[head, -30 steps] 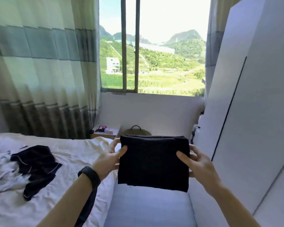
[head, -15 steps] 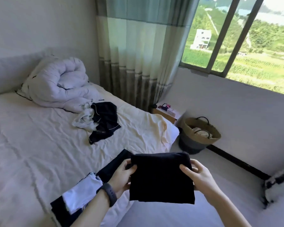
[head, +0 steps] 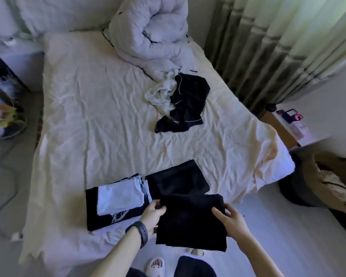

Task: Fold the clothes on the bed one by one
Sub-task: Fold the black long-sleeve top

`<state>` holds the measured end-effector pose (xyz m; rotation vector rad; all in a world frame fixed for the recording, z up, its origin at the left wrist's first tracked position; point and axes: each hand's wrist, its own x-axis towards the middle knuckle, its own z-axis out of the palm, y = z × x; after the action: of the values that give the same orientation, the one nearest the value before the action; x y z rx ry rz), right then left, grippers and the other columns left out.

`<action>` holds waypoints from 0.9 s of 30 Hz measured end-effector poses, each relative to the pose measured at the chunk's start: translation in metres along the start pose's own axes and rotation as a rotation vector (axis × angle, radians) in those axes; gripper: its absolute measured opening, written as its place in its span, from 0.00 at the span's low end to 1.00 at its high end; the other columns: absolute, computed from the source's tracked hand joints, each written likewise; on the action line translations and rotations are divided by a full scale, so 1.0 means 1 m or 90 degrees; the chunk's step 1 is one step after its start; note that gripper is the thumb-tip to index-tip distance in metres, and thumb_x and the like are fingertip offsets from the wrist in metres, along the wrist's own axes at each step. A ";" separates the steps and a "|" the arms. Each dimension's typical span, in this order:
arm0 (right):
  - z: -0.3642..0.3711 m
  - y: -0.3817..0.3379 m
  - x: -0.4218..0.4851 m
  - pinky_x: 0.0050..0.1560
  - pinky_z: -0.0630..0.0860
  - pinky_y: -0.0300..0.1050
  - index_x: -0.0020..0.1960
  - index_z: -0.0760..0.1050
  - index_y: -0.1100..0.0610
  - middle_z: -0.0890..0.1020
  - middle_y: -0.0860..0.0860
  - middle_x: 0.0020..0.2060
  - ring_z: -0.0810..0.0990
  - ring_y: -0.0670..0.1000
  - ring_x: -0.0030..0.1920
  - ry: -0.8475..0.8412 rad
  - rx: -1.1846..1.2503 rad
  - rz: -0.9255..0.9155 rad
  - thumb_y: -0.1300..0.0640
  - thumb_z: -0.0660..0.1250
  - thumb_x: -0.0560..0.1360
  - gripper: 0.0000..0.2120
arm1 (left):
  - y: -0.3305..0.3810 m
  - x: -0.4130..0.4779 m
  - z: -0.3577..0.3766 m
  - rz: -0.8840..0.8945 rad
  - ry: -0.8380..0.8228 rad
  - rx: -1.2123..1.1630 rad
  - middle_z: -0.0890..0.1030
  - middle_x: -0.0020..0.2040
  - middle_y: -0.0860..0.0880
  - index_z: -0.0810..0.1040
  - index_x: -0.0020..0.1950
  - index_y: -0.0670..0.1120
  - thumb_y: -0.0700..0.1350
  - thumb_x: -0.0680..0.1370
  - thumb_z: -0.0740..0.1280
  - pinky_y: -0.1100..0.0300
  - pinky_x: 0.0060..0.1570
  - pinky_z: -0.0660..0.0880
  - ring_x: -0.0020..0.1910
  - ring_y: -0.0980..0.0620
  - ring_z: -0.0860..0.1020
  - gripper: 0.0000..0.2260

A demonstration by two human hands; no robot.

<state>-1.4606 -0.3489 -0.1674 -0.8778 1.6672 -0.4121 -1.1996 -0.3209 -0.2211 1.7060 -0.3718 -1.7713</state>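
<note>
1. At 6 o'clock, by the bed edge: folded black cloth, left hand and right hand grasping its sides.
2. At 12 o'clock: unfolded clothes on bed.

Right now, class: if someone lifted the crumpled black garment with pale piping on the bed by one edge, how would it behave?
Probably floppy: the crumpled black garment with pale piping lies in loose folds, so it would droop and unfold. Likely light: the fabric looks thin. It might drag the crumpled white cloth lying against it.
</note>
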 end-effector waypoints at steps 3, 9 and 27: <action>-0.002 -0.012 0.060 0.50 0.85 0.53 0.57 0.76 0.45 0.85 0.48 0.51 0.87 0.48 0.45 -0.053 -0.056 0.010 0.48 0.71 0.79 0.08 | 0.005 0.036 0.009 -0.010 0.058 -0.025 0.81 0.55 0.48 0.74 0.56 0.52 0.39 0.82 0.64 0.50 0.54 0.79 0.54 0.47 0.81 0.08; 0.001 -0.047 0.180 0.56 0.82 0.51 0.60 0.76 0.48 0.83 0.47 0.53 0.84 0.48 0.51 -0.139 -0.149 0.009 0.46 0.69 0.79 0.11 | 0.019 0.109 0.029 -0.070 0.161 -0.062 0.81 0.60 0.46 0.75 0.61 0.56 0.45 0.82 0.65 0.40 0.62 0.76 0.58 0.44 0.81 0.10; 0.069 -0.033 0.353 0.55 0.67 0.45 0.78 0.63 0.48 0.77 0.47 0.63 0.75 0.56 0.67 -0.191 -0.387 0.011 0.42 0.61 0.83 0.26 | -0.002 0.270 0.022 -0.064 0.374 -0.062 0.77 0.57 0.50 0.72 0.68 0.48 0.43 0.82 0.65 0.59 0.54 0.74 0.57 0.49 0.77 0.15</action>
<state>-1.4100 -0.6160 -0.4044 -1.2939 1.5305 0.2525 -1.2077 -0.4911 -0.4318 2.0938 0.0587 -1.2433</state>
